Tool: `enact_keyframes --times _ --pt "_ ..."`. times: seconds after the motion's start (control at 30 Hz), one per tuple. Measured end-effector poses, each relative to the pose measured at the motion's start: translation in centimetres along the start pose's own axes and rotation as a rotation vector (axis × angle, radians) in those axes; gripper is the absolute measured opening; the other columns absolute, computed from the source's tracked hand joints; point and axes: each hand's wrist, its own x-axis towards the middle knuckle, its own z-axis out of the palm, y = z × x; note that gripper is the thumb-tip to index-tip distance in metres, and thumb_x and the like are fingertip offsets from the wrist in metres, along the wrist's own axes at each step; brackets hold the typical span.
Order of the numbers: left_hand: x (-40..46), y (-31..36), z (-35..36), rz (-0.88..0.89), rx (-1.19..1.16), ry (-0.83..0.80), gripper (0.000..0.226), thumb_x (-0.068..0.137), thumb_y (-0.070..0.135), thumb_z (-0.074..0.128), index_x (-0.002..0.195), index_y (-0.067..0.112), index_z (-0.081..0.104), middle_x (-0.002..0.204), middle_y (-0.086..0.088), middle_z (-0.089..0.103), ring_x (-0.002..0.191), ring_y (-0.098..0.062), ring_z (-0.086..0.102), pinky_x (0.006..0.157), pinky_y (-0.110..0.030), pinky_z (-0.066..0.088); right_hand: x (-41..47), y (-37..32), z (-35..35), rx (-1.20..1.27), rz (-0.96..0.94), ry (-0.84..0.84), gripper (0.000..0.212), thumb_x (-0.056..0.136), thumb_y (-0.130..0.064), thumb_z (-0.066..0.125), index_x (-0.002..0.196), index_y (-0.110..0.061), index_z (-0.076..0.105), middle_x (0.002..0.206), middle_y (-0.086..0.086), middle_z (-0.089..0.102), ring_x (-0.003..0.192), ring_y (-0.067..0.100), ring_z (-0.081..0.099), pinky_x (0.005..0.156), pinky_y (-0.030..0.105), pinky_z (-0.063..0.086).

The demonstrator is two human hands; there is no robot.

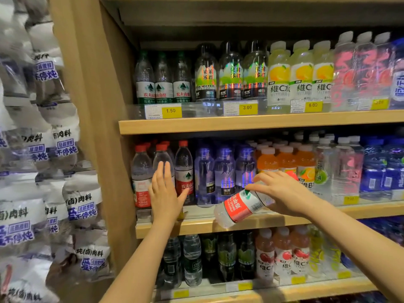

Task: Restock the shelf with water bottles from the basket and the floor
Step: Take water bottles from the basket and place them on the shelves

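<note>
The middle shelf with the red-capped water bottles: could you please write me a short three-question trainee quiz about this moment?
1. True or false: the right hand holds a red-labelled water bottle upright.
2. What does the left hand do? A) grips a cap B) lies flat against the red-capped bottles C) hangs idle
3. Fill in: the price tag under the green-capped bottles reads ____.

Key: 1 false, it is tilted; 2 B; 3 1.50

The person's 2 forearms are bare to the frame edge; left hand (164,194) and right hand (284,194) wear nothing.
</note>
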Motion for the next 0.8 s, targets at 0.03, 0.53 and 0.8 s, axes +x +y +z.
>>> enact_keyframes --times 0.03,0.53,0.8 --pt "-0.7 1.1 -0.3 0.045 -0.130 -0.022 0.102 0.075 0.046 0.072 0.148 0.013 0.009 0.155 -0.008 0.017 0.141 -0.024 0.021 0.111 -0.039 0.025 0.0 0.0 -0.1 -0.004 -0.004 0.007 0.077 0.054 -0.034 0.083 0.123 -0.036 0.048 0.109 -0.003 0.061 0.095 0.020 0.061 0.073 0.033 0.051" --pt "-6.9 9.6 2.0 -0.274 -0.814 -0.359 0.041 0.065 0.037 0.079 0.092 0.027 0.049 0.091 0.003 0.060 0.082 -0.010 0.059 0.066 -0.021 0.046 -1.3 -1.2 -2.7 0.662 0.489 0.574 0.088 0.069 -0.027 0.079 0.141 -0.017 0.030 0.142 0.005 0.035 0.133 0.018 0.032 0.112 0.039 0.028" --pt "-6.2 6.8 0.4 -0.178 -0.923 -0.476 0.058 0.055 0.039 0.074 0.105 0.029 0.049 0.101 0.006 0.063 0.089 -0.005 0.062 0.074 -0.017 0.049 3.2 -9.0 -0.5 1.509 0.548 0.220 0.082 0.060 -0.033 0.084 0.130 -0.027 0.041 0.125 -0.006 0.058 0.113 0.007 0.058 0.098 0.040 0.049"
